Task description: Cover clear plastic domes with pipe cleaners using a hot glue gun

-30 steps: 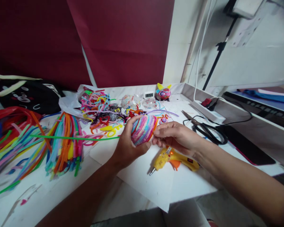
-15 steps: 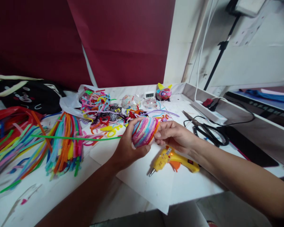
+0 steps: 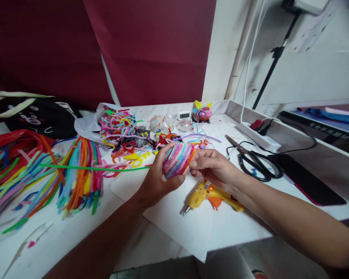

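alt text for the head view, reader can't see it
Two bare hands hold a ball wrapped in multicoloured pipe cleaners over a white table: left hand cups it, right hand pinches its edge. A yellow glue gun lies below, black scissors to the right, loose pipe cleaners to the left.

Pink, blue and orange striped ball point(image 3: 178, 159), yellow glue gun point(image 3: 212, 195) with orange trigger, black scissors point(image 3: 254, 162), green stem point(image 3: 93, 168), white worktop point(image 3: 238, 224), maroon backdrop point(image 3: 151, 50)

pipe-cleaner ball point(image 3: 178, 160): round, wound in pink, blue, purple and orange stripes; held above table, left hand point(image 3: 155, 180) cupping from 7 o'clock, right hand point(image 3: 213, 168) fingertips pinching at 3 o'clock.
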{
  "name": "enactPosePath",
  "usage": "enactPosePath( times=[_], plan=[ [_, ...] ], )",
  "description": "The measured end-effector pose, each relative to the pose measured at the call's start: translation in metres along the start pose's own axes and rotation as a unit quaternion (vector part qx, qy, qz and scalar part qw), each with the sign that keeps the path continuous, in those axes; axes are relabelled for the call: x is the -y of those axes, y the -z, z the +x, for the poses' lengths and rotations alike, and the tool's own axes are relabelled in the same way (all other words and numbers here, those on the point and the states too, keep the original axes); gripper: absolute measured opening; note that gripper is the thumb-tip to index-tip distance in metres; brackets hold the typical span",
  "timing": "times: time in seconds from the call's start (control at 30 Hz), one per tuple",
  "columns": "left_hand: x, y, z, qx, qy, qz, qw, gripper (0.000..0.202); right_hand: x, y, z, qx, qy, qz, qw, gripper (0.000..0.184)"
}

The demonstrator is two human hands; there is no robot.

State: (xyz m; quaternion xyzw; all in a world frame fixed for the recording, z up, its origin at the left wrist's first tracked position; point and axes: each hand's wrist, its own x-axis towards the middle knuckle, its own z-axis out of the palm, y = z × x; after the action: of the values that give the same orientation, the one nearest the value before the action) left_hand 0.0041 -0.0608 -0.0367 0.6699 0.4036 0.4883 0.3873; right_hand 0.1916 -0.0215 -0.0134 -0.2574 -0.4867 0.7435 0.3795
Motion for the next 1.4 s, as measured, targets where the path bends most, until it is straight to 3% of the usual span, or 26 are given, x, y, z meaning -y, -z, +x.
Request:
enactPosePath(
  times=[0.5, 0.9, 1.4],
  plan=[
    [-0.008, -0.008, -0.001, -0.054, -0.037, 0.117, 0.991, 0.064, -0.008, -0.001, -0.005, -0.012, -0.013, 0.02, 1.0, 0.02],
    [-0.005, -0.006, -0.004, -0.021, -0.021, 0.086, 0.996, 0.063, -0.012, -0.002, -0.01, 0.003, 0.004, 0.046, 0.999, 0.006],
    [0.001, -0.006, -0.007, -0.058, -0.028, 0.118, 0.991, 0.057, -0.018, -0.005, -0.008, -0.002, 0.005, 0.045, 0.999, 0.006]
  ],
)
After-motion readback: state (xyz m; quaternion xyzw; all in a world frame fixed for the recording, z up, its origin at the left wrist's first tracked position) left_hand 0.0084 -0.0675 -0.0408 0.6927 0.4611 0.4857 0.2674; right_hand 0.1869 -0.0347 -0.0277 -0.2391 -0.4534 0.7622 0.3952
